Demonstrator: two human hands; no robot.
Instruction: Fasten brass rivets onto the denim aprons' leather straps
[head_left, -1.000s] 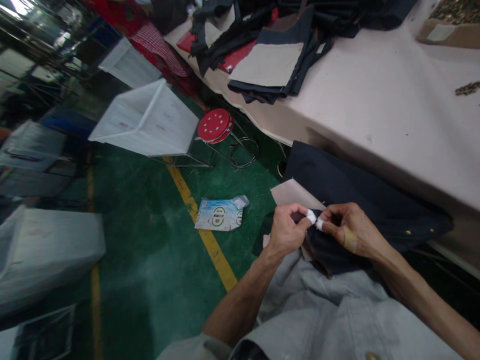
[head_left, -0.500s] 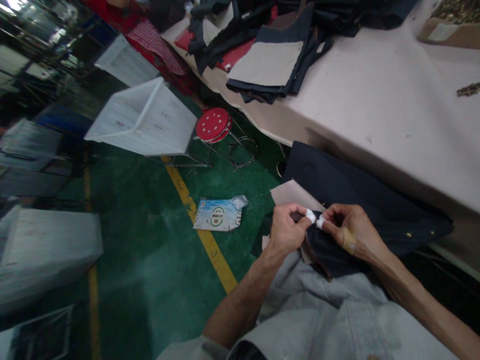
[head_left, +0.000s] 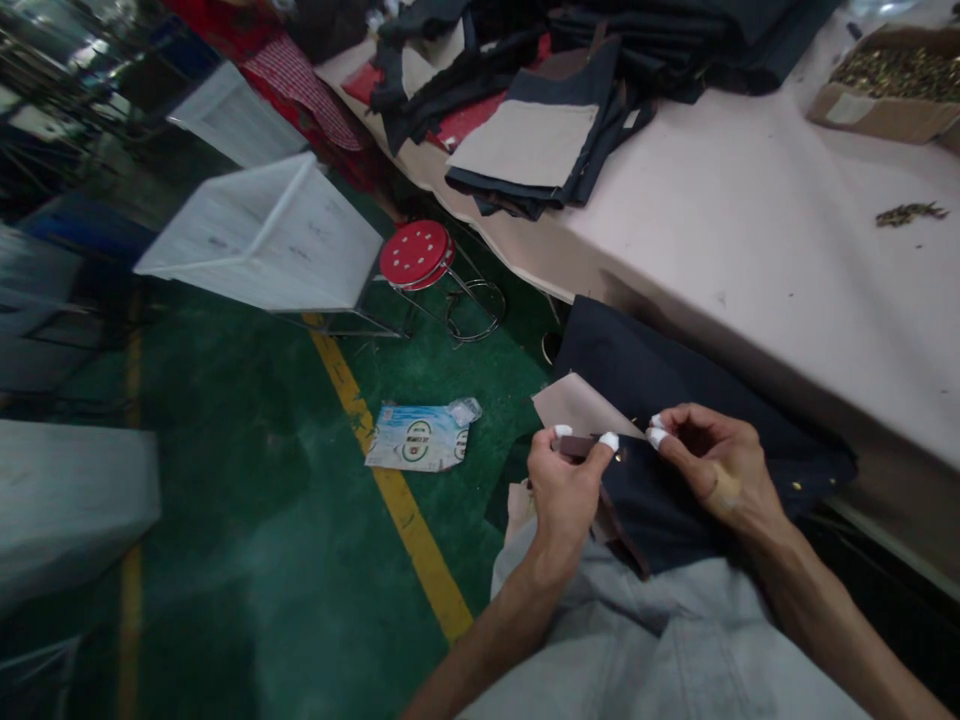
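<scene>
Across the person's lap, at the near right, lies the dark cloth [head_left: 675, 515]. The left hand [head_left: 562, 492] pinches its brown edge [head_left: 576, 447]; the right hand [head_left: 724, 462] is narrow, thumb and finger close together, and whether they grip anything cannot be told. One brass stud [head_left: 619, 457] shows by the left thumb and two more [head_left: 796, 486] farther right, so the work seems partway; how much is left is unclear. Far right on the worktop [head_left: 750, 225], loose metal bits [head_left: 910, 214] lie near a filled cardboard box [head_left: 874, 117], its pale label [head_left: 850, 108] unreadable. Left, on the floor [head_left: 262, 560], a packet [head_left: 397, 448] carries a round green logo [head_left: 416, 440], lettering too small to read.
</scene>
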